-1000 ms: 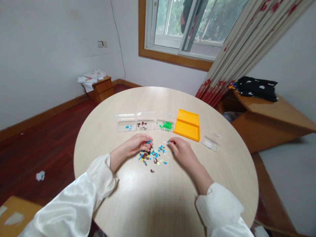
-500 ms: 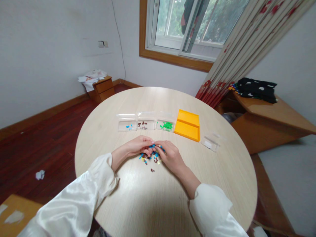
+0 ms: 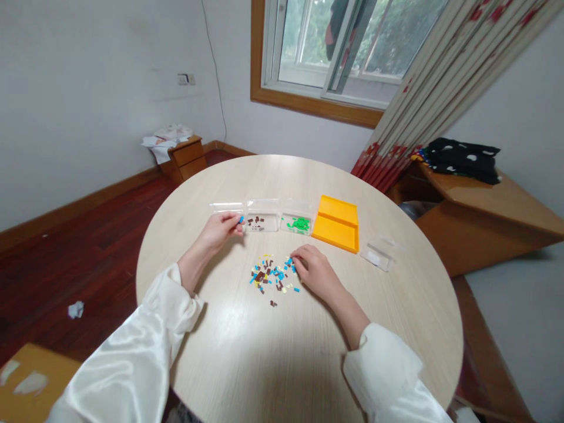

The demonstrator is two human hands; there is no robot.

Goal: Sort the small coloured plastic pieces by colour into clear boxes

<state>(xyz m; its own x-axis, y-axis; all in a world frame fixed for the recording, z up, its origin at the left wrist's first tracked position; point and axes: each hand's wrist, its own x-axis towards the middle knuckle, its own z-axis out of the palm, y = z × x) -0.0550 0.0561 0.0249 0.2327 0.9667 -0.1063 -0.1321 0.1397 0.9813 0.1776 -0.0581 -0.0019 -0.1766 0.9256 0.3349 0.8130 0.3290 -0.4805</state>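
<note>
A loose pile of small bricks (image 3: 272,276), blue, brown and pale yellow, lies in the middle of the round table (image 3: 247,358). My left hand (image 3: 219,228) is over the leftmost clear box (image 3: 222,207) and pinches a blue brick (image 3: 241,219) at its fingertips. My right hand (image 3: 314,271) rests at the pile's right edge, fingers curled on the bricks; what they hold is too small to see. Beside the left box stand a clear box with brown bricks (image 3: 261,215) and one with green bricks (image 3: 296,217).
An orange tray (image 3: 335,224) and a clear lid (image 3: 375,254) lie to the right of the boxes. A wooden desk with dark cloth (image 3: 462,158) stands right of the table, by a curtain. A small cabinet (image 3: 180,156) is against the far wall.
My left hand left the pile and moved up and left to the leftmost box with a blue brick. My right hand drew back to the pile's right edge.
</note>
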